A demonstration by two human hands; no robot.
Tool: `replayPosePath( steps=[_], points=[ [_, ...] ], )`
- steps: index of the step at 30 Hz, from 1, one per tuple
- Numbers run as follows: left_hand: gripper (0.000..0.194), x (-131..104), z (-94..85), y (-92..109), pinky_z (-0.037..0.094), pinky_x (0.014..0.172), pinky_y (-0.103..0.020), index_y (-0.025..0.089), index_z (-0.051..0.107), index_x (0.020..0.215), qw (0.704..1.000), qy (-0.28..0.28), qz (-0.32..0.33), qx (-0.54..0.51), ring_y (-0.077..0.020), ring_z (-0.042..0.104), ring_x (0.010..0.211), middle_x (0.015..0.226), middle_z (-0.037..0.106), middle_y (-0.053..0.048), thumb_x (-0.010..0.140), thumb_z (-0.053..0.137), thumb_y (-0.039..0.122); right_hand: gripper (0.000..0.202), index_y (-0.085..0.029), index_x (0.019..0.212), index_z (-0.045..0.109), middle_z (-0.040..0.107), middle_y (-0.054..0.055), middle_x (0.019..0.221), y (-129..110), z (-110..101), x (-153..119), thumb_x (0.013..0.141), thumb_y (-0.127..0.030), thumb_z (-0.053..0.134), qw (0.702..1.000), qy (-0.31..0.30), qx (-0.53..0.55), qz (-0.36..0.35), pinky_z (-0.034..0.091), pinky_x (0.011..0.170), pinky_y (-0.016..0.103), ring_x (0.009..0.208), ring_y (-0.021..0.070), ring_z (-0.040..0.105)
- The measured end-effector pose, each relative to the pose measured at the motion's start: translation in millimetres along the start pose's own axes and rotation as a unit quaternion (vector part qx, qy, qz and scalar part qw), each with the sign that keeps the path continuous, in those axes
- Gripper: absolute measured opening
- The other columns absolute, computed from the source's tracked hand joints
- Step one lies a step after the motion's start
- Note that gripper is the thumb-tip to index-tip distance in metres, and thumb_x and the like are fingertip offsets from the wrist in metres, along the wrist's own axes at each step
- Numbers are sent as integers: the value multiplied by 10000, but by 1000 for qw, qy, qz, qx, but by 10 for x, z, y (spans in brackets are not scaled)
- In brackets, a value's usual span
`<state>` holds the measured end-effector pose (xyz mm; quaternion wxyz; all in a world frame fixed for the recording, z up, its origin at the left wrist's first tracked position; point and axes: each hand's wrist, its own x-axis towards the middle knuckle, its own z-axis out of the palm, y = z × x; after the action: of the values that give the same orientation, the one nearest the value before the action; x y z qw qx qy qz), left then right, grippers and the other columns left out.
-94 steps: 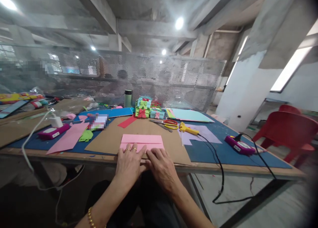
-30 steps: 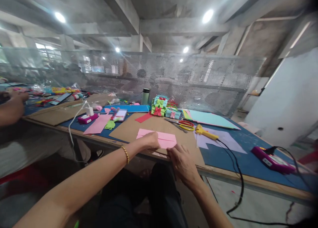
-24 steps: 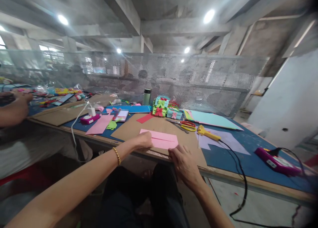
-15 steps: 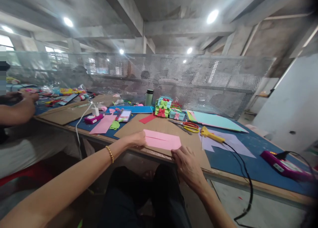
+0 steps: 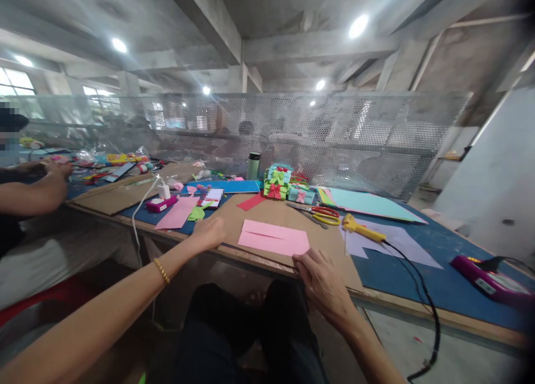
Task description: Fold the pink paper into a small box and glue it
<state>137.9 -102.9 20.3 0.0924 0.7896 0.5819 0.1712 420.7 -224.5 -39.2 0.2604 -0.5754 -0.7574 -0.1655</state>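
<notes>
Lying where in the head view, that pink folded paper [image 5: 273, 238]?

Just below center, flat on the brown cardboard [image 5: 343, 270], which sits on the blue-topped counter [image 5: 405, 281]. Slit-like line runs along it from the left end.

Hands?

Apart. Left hand [image 5: 211, 232] is left of the paper, clear of it, curled into a fist near the counter's front edge. Can't tell if anything's inside.

Right hand [image 5: 321, 272]?

At the paper's lower right corner, fingers bent. Pinching or only pressing, can't tell.

Wrists?

Gold bracelet [image 5: 161, 271] on the left one, lower left.

Right of the paper?

Scissors [image 5: 326, 212], red and yellow handles showing. Then yellow glue gun [image 5: 364, 229] over lilac paper [image 5: 412, 250], black cord dropping off the counter at lower right. Purple block [image 5: 487, 278] at the right edge, black plug in it.

Above the paper?

Red strip [image 5: 251, 200], stacked boxes with bows [image 5: 275, 190], light blue box [image 5: 301, 194] beside them, green bottle [image 5: 253, 165] behind. Colored sheets [image 5: 371, 203] further right.

Left side?

Pink sheet [image 5: 179, 212], green scraps [image 5: 196, 213].

Anyone else?

Co-worker's hand [image 5: 58, 169], far left of frame. Too blurred to say what it holds.
</notes>
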Motion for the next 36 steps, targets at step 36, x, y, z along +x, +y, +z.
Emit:
replayPosePath(
  steps=[36],
  points=[
    [682, -598, 722, 5, 342, 1111, -503, 86, 435, 1424, 918, 268, 263, 131, -357, 375, 1378, 1488, 427, -205, 905, 550, 514, 154, -211, 1039, 652, 611, 71, 967, 0, -155, -74, 970, -223, 515, 999, -37, 23, 7, 381, 791, 349, 921, 234, 499]
  ],
)
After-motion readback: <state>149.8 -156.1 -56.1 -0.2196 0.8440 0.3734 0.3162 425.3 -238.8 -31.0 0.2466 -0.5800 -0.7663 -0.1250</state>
